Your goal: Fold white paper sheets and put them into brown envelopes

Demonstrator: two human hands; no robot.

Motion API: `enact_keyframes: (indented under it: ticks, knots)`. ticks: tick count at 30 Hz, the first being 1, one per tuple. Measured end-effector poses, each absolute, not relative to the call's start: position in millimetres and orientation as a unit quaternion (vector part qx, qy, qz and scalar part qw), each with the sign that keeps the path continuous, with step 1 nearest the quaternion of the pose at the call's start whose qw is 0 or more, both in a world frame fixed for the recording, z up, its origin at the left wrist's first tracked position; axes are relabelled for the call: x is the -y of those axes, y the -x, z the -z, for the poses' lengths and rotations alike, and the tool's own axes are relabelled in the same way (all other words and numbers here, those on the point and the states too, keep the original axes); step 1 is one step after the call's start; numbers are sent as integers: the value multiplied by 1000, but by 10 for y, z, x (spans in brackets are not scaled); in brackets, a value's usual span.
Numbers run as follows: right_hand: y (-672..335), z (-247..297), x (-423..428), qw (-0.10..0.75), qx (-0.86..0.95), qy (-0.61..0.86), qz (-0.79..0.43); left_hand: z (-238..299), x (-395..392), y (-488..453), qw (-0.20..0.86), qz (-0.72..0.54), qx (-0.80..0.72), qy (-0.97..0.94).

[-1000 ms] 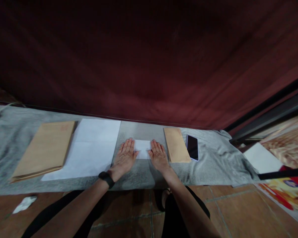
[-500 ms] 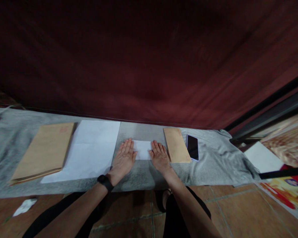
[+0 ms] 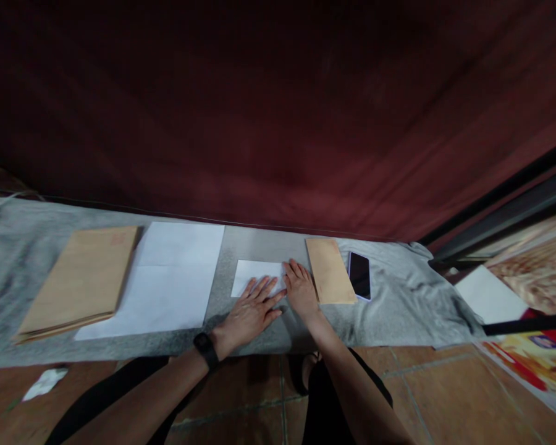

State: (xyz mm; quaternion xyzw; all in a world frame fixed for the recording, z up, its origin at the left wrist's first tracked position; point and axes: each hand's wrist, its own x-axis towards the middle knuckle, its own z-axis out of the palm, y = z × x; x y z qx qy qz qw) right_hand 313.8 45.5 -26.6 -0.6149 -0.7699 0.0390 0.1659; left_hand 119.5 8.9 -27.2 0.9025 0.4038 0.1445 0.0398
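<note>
A small white piece of paper [image 3: 257, 269], apparently folded, lies on the grey cloth in front of me. My left hand [image 3: 250, 312], with a dark band on its wrist, rests its spread fingers over the paper's near edge. At the paper's right end my right hand [image 3: 300, 289] lies flat, fingers stretched out and covering that edge. Just right of that hand is a smaller brown envelope [image 3: 331, 272]. Larger white sheets [image 3: 173, 278], marked by a crease, lie to the left, partly under a stack of big brown envelopes [image 3: 81, 278].
A phone [image 3: 359, 276] lies right of the smaller envelope. Grey cloth [image 3: 398, 303] covers the narrow bench, with a dark red panel [image 3: 278, 123] rising behind it. A black metal frame [image 3: 505, 216] stands at the right. A crumpled tissue [image 3: 45, 383] is on the tiled floor.
My left hand has moved from the small paper's left end toward the right and nearer to me, uncovering that end. My right hand has stayed at the right end.
</note>
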Motion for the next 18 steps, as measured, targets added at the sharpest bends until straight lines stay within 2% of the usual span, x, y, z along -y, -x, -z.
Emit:
enact_keyframes:
  ticks: [5, 8, 12, 18]
  knots:
    - [-3117, 251, -475, 213, 750, 624, -46, 231, -73, -1190, 46, -138, -400, -905]
    - [-3082, 212, -452, 232, 776, 582, -70, 234, -53, -1198, 44, -133, -404, -904]
    - [-3022, 182, -385, 197, 830, 509, -118, 234, -32, -1206, 48, -120, -410, -903]
    - [-3029, 222, -366, 148, 821, 545, -86, 286, -37, -1188, 40, -116, -414, -902]
